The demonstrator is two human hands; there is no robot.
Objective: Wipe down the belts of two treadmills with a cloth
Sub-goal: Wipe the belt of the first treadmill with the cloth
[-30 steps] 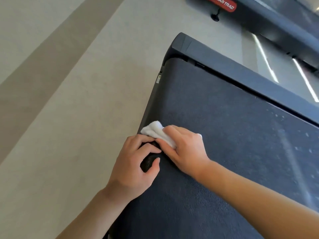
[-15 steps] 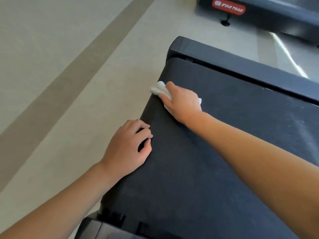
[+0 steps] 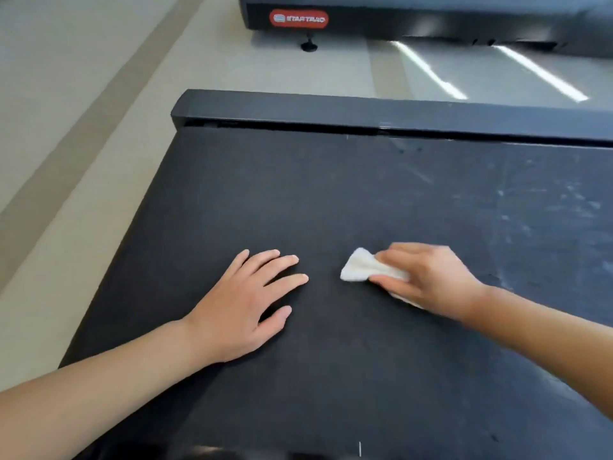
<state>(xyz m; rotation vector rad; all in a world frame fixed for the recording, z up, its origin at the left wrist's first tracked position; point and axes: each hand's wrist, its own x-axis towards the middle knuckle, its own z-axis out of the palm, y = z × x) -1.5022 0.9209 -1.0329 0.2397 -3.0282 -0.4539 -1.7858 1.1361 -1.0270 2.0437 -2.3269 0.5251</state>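
on the dark treadmill belt [image 3: 331, 200], the left hand [image 3: 245, 303] lies flat with fingers spread, while the right hand [image 3: 428, 277] grasps a white cloth [image 3: 360, 268] against it.

The cloth [image 3: 360, 268] is largely covered by the right hand [image 3: 428, 278]; only its left end shows. The belt [image 3: 331, 200] runs off the right and bottom edges. The second treadmill [image 3: 431, 18] is cut by the top edge, its red label [image 3: 298, 18] blurred.

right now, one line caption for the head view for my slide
Right hand presses a white cloth onto a dusty treadmill belt while the left hand rests flat beside it.
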